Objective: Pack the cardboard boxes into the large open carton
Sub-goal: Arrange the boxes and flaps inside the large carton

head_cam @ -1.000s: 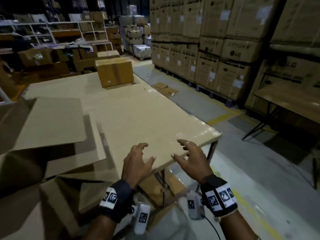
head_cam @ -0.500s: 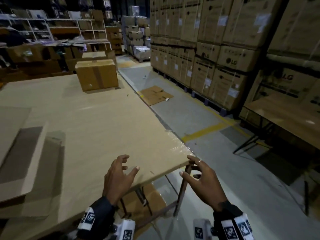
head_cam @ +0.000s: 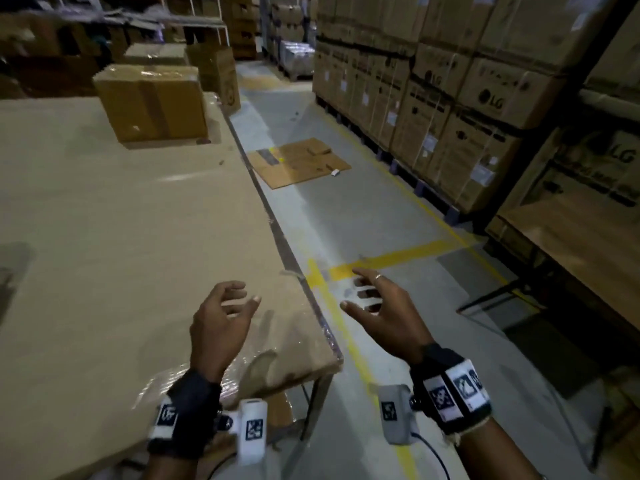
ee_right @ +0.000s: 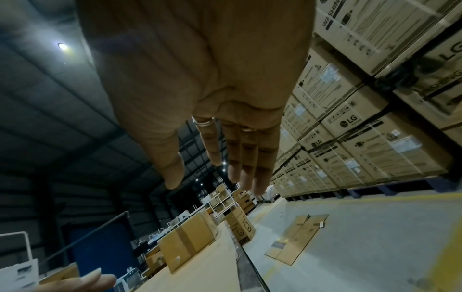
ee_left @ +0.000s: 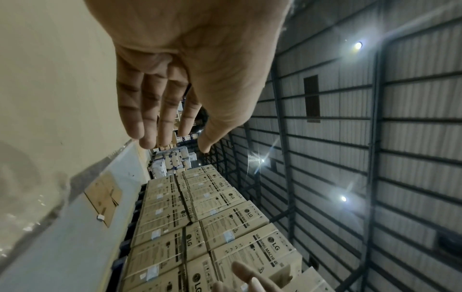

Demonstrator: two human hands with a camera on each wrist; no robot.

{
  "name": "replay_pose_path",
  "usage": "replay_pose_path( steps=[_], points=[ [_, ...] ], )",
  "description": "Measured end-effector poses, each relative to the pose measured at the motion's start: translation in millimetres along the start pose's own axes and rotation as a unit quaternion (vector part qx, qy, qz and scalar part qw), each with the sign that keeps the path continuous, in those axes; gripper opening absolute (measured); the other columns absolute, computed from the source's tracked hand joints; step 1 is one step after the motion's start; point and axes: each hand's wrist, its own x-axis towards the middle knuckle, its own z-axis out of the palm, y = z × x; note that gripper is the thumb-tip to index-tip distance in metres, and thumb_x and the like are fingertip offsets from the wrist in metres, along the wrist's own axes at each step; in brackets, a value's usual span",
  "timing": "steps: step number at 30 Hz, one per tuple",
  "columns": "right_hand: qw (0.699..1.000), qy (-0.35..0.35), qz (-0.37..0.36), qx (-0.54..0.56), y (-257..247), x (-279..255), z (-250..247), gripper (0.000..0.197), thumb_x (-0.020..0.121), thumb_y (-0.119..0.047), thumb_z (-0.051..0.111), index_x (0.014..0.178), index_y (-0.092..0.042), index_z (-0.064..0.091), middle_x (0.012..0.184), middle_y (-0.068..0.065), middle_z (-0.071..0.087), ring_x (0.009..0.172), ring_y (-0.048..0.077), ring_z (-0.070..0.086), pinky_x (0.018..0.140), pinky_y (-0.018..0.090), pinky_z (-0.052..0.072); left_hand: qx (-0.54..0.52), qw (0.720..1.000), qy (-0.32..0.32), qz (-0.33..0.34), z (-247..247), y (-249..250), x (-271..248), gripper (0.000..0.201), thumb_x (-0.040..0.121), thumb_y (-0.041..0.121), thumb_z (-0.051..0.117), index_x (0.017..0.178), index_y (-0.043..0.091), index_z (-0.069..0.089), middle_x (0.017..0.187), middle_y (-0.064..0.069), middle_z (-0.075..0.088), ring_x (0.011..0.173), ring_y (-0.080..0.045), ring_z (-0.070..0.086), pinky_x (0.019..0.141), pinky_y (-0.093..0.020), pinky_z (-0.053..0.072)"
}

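Note:
A taped brown cardboard box (head_cam: pixel 152 102) stands at the far end of the long tan table (head_cam: pixel 104 220); the right wrist view shows the same box (ee_right: pixel 187 237). The large open carton is out of view. My left hand (head_cam: pixel 242 299) hovers over the table's near right corner, fingers loosely bent, holding nothing. My right hand (head_cam: pixel 360 292) is past the table's edge over the floor, fingers spread and empty. In the wrist views the left hand (ee_left: pixel 175 138) and the right hand (ee_right: pixel 212 177) show bare palms and straight fingers.
Stacked LG cartons (head_cam: pixel 485 98) line the right side of the aisle. A flattened cardboard sheet (head_cam: pixel 298 161) lies on the grey floor beside yellow lines (head_cam: pixel 381 261). A second table (head_cam: pixel 571 237) stands at the right. Another box (head_cam: pixel 214 74) stands beyond the table's far end.
The view has swung right, so the open carton's flaps have left the frame. My right hand has moved off the table's corner to over the floor. Both hands stay empty.

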Motion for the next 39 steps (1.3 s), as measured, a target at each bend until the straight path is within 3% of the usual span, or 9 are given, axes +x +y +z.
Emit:
replay_pose_path(
  steps=[4, 8, 13, 16, 20, 24, 32, 36, 39],
  points=[
    [0.999, 0.002, 0.003, 0.045, 24.0, 38.4, -37.1, 0.058, 0.087, -0.033, 0.079, 0.140, -0.031, 0.055, 0.122, -0.009, 0.063, 0.105, 0.003, 0.062, 0.079, 0.020, 0.055, -0.057, 0.998, -0.007, -0.007, 45.2, 29.6, 22.7, 0.030, 0.078, 0.047, 0.080, 0.102, 0.032, 0.071, 0.091, 0.007, 0.077, 0.084, -0.018, 0.075, 0.079, -0.054, 0.062],
    [0.996, -0.003, -0.008, 0.088, 50.5, 89.2, -63.3, 0.051, 0.086, -0.028, 0.081, 0.132, -0.031, 0.060, 0.115, -0.008, 0.066, 0.099, 0.011, 0.066, 0.073, 0.021, 0.055, -0.057, 0.998, 0.005, -0.014, 85.3, 54.0, 39.2, 0.041, 0.066, 0.062, 0.071, 0.099, 0.037, 0.072, 0.087, 0.008, 0.077, 0.081, -0.022, 0.076, 0.079, -0.054, 0.061],
    [0.989, -0.049, -0.051, 0.132, 86.7, 153.9, -85.0, 0.052, 0.086, -0.026, 0.081, 0.133, -0.028, 0.061, 0.116, -0.007, 0.067, 0.101, 0.012, 0.066, 0.077, 0.028, 0.058, -0.021, 0.998, 0.061, -0.019, 135.0, 85.4, 50.5, 0.035, 0.070, 0.054, 0.071, 0.097, 0.032, 0.072, 0.090, 0.017, 0.075, 0.078, -0.018, 0.074, 0.077, -0.051, 0.061],
    [0.982, -0.109, -0.081, 0.135, 105.5, 194.0, -108.8, 0.056, 0.088, -0.032, 0.079, 0.139, -0.030, 0.056, 0.122, -0.010, 0.063, 0.108, 0.009, 0.064, 0.079, 0.024, 0.056, 0.007, 0.994, 0.111, -0.021, 162.4, 103.9, 65.5, 0.021, 0.079, 0.043, 0.079, 0.096, 0.034, 0.071, 0.094, 0.020, 0.074, 0.079, -0.016, 0.074, 0.076, -0.050, 0.062],
    [0.973, -0.151, -0.117, 0.130, 114.7, 252.7, -144.9, 0.057, 0.090, -0.037, 0.076, 0.141, -0.030, 0.053, 0.125, -0.011, 0.061, 0.112, 0.009, 0.062, 0.085, 0.025, 0.054, 0.020, 0.986, 0.162, -0.022, 191.2, 138.1, 89.0, 0.035, 0.070, 0.061, 0.075, 0.097, 0.039, 0.070, 0.098, 0.018, 0.075, 0.080, -0.014, 0.075, 0.076, -0.052, 0.062],
    [0.960, -0.189, -0.162, 0.124, 106.0, 306.4, -161.8, 0.058, 0.090, -0.040, 0.075, 0.142, -0.029, 0.053, 0.127, -0.008, 0.061, 0.111, 0.009, 0.062, 0.085, 0.022, 0.050, 0.053, 0.982, 0.182, -0.020, 209.1, 166.2, 109.6, 0.022, 0.084, 0.045, 0.081, 0.100, 0.037, 0.070, 0.100, 0.018, 0.074, 0.078, -0.011, 0.074, 0.076, -0.051, 0.063],
    [0.937, -0.224, -0.210, 0.166, 78.9, 410.5, -139.1, 0.057, 0.090, -0.040, 0.076, 0.142, -0.030, 0.054, 0.129, -0.007, 0.061, 0.113, 0.015, 0.064, 0.094, 0.037, 0.055, 0.138, 0.963, 0.228, -0.024, 203.6, 198.0, 170.3, 0.022, 0.087, 0.046, 0.079, 0.102, 0.034, 0.068, 0.102, 0.017, 0.072, 0.071, -0.006, 0.070, 0.076, -0.040, 0.060],
    [0.931, -0.233, -0.221, 0.172, 63.6, 461.7, -105.0, 0.058, 0.091, -0.041, 0.075, 0.143, -0.030, 0.052, 0.131, -0.005, 0.060, 0.114, 0.014, 0.064, 0.094, 0.042, 0.056, 0.153, 0.955, 0.253, -0.027, 193.3, 193.4, 221.3, 0.025, 0.087, 0.049, 0.078, 0.103, 0.033, 0.068, 0.105, 0.015, 0.071, 0.076, -0.009, 0.070, 0.076, -0.036, 0.058],
    [0.925, -0.243, -0.239, 0.167, 45.2, 500.9, -72.7, 0.060, 0.091, -0.041, 0.075, 0.144, -0.030, 0.050, 0.133, -0.004, 0.058, 0.115, 0.016, 0.064, 0.090, 0.037, 0.055, 0.164, 0.948, 0.270, -0.031, 185.9, 186.3, 272.9, 0.030, 0.087, 0.050, 0.078, 0.107, 0.030, 0.067, 0.107, 0.012, 0.070, 0.083, -0.008, 0.068, 0.073, -0.030, 0.049]
  ],
)
